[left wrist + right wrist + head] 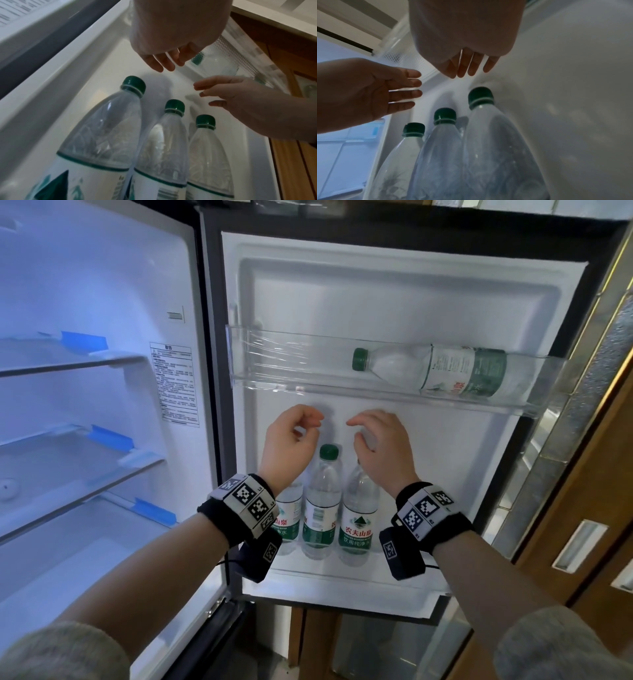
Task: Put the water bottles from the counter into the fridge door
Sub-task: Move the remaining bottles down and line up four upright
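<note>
The fridge door (394,302) stands open. Lower door shelf (342,577): three upright water bottles (320,508), side by side. Upper shelf (260,364): one bottle lying flat (445,369). Left hand (291,440) and right hand (380,443) hover above the caps, fingers relaxed, holding nothing.

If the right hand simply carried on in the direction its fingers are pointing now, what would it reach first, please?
Probably the white inner wall of the fridge door. The right hand hangs empty above the standing bottles, fingers loosely curled toward the panel below the upper door shelf. Depth is unclear, so the gap is hard to judge.
</note>
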Demonstrator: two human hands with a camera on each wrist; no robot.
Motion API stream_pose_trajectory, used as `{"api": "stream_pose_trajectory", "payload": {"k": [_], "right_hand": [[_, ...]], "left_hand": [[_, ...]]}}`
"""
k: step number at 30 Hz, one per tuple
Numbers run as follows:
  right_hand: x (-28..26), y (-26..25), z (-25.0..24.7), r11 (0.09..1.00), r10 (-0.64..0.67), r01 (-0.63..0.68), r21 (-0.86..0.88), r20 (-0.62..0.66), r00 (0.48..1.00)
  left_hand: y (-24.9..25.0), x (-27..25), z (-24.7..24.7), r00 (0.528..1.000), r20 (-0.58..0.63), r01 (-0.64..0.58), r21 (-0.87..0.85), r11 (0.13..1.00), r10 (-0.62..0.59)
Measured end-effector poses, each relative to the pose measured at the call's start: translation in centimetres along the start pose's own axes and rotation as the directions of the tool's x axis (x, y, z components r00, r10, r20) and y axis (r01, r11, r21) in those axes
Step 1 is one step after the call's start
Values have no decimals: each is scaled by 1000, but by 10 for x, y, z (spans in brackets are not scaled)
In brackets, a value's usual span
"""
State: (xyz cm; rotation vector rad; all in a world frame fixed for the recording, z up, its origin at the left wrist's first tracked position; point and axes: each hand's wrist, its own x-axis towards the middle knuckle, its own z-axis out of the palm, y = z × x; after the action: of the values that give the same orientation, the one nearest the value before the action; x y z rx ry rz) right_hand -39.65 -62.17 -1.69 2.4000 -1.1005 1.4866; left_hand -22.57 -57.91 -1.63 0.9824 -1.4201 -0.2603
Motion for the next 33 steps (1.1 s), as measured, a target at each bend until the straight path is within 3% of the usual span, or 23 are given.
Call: {"api": "stream_pose_trajectory", "payload": {"k": [3,6,10,13,17,20,22,24,29,33], "right_hand": [[4,-15,-11,972,-222,218,-85,-52,974],[10,-34,-26,922,-387,381,-69,-138,912],[23,-56,-48,877,-479,464,-122,-261,838],[49,-68,-69,871,-491,462,-168,-251,834],[91,-78,-96,938,-277,236,-254,-138,951],[119,-74,-107,956,13,-5,-294,25,1000],[133,-73,-109,950,205,-154,-273,170,964],[143,-72,-109,926,327,-241,-291,294,898],[165,-72,-110,837,481,-207,-506,501,720],[172,-66,-108,818,528,-201,-539,562,637]], "left_hand": [[15,-3,-1,987,29,-156,-13,988,157],[33,-3,0,926,21,-377,-36,925,378],[61,8,1,863,-41,-505,-66,861,503],[80,22,0,849,-78,-527,-51,848,523],[95,51,-3,886,-71,-452,76,889,457],[99,66,-5,830,5,-532,303,790,557],[104,73,-6,832,73,-526,420,740,550],[108,77,-7,886,113,-442,503,743,451],[111,80,-4,948,155,-310,650,694,278],[114,79,-3,958,152,-281,675,682,244]]}}
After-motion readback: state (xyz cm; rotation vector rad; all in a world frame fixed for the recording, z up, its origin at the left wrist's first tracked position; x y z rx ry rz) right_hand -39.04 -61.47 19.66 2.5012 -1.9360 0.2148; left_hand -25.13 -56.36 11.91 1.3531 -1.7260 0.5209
